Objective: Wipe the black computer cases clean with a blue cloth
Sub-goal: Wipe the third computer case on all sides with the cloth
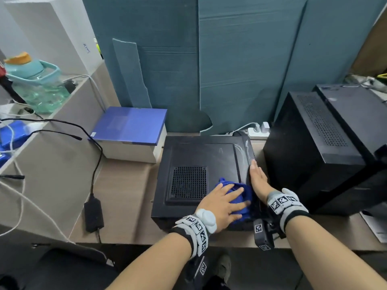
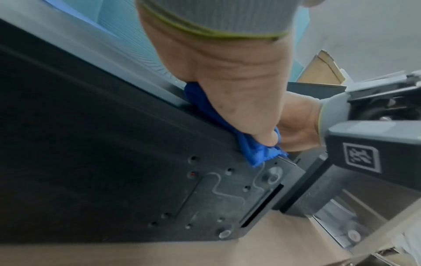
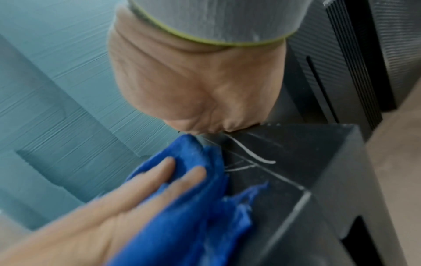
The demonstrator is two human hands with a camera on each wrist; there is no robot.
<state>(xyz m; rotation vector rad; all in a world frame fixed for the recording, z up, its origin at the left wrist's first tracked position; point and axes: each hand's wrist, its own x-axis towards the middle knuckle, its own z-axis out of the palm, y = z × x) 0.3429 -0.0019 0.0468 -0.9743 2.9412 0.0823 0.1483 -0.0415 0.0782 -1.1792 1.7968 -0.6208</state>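
A black computer case [image 1: 201,158] lies flat on the desk, vent grille up, with dusty streaks near its right edge. My left hand [image 1: 225,203] presses a crumpled blue cloth [image 1: 240,197] flat onto the case's near right corner, fingers spread. The cloth [image 2: 255,149] hangs over the case's front edge [image 2: 159,162]. My right hand [image 1: 257,181] lies flat with straight fingers along the case's right edge, beside the cloth [image 3: 193,198]. Two more black cases [image 1: 314,147] stand upright to the right.
A blue-lidded white box [image 1: 132,135] sits left of the case. A black power adapter [image 1: 93,214] and cables lie on the desk at left. A white power strip [image 1: 258,130] sits behind the case. Teal cardboard panels [image 1: 230,59] form the back wall. A teal bottle [image 1: 35,82] stands on the left ledge.
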